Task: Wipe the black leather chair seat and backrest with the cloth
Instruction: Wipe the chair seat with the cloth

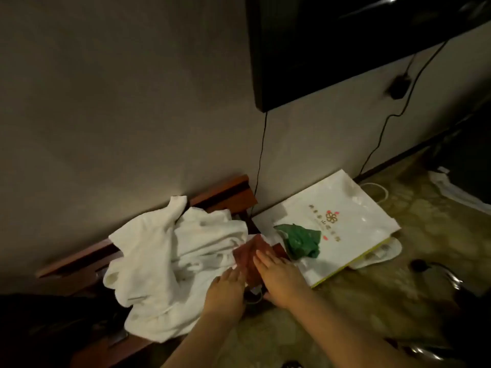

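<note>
A reddish-brown cloth [245,254] lies at the edge of a pile of white towels [172,261] on a low wooden rack. My left hand [225,288] and my right hand [279,280] both rest flat on the cloth, fingers straight and pointing toward the wall. Part of the cloth is hidden under my hands. A chrome chair frame [449,277] shows at the right edge; the black leather seat and backrest are not clearly in view.
A white paper bag [345,208] lies flat on the patterned carpet with a green cloth [300,240] on it. A black TV [345,43] hangs on the wall above, with cables dropping down. The wooden rack [220,192] stands against the wall.
</note>
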Action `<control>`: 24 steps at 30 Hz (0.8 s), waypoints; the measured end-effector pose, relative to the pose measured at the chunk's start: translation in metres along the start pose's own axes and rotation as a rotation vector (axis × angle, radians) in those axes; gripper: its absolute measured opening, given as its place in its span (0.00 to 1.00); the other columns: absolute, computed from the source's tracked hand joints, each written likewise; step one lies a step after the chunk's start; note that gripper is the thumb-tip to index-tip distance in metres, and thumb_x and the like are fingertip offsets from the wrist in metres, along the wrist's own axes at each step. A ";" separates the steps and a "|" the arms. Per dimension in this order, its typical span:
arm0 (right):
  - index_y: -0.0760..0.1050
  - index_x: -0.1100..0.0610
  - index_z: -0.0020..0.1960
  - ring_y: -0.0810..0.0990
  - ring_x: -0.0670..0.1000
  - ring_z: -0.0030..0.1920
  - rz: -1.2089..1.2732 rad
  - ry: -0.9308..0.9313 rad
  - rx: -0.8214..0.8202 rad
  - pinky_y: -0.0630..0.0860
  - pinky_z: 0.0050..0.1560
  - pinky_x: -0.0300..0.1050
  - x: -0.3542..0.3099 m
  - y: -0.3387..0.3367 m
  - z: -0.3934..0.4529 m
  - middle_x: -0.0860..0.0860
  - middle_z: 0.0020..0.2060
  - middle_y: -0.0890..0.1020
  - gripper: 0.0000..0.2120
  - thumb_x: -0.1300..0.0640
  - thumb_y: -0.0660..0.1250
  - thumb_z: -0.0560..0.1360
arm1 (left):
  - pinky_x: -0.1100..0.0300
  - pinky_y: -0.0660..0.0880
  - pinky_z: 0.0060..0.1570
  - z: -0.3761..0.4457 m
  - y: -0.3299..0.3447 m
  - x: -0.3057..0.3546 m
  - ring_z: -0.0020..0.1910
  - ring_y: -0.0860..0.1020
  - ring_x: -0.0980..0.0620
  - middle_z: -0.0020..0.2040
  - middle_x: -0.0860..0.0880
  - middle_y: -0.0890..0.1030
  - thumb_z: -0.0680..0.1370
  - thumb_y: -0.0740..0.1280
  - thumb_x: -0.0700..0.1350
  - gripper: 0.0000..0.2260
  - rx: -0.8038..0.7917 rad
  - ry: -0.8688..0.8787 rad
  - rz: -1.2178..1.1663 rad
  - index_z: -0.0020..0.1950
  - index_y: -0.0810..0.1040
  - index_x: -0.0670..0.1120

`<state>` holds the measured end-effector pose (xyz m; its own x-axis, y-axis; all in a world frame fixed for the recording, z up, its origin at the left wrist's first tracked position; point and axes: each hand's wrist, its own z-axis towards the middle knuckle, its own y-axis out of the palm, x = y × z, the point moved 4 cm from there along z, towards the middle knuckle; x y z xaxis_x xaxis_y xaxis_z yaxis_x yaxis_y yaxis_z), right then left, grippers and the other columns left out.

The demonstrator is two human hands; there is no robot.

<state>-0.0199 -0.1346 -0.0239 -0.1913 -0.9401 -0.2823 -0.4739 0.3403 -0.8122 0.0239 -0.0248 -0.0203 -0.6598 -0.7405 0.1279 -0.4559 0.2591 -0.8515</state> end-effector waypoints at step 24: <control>0.66 0.58 0.66 0.71 0.57 0.61 0.294 0.086 0.354 0.64 0.60 0.46 0.067 0.024 0.053 0.57 0.59 0.75 0.17 0.58 0.58 0.77 | 0.58 0.74 0.46 0.113 -0.021 0.037 0.49 0.79 0.49 0.52 0.48 0.80 0.68 0.47 0.57 0.27 0.115 0.338 0.108 0.54 0.77 0.46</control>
<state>0.0013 -0.1907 -0.0898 -0.3510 -0.7944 -0.4957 -0.0697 0.5501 -0.8322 0.0766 -0.1276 -0.0546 -0.8690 -0.4615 0.1786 -0.3156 0.2388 -0.9184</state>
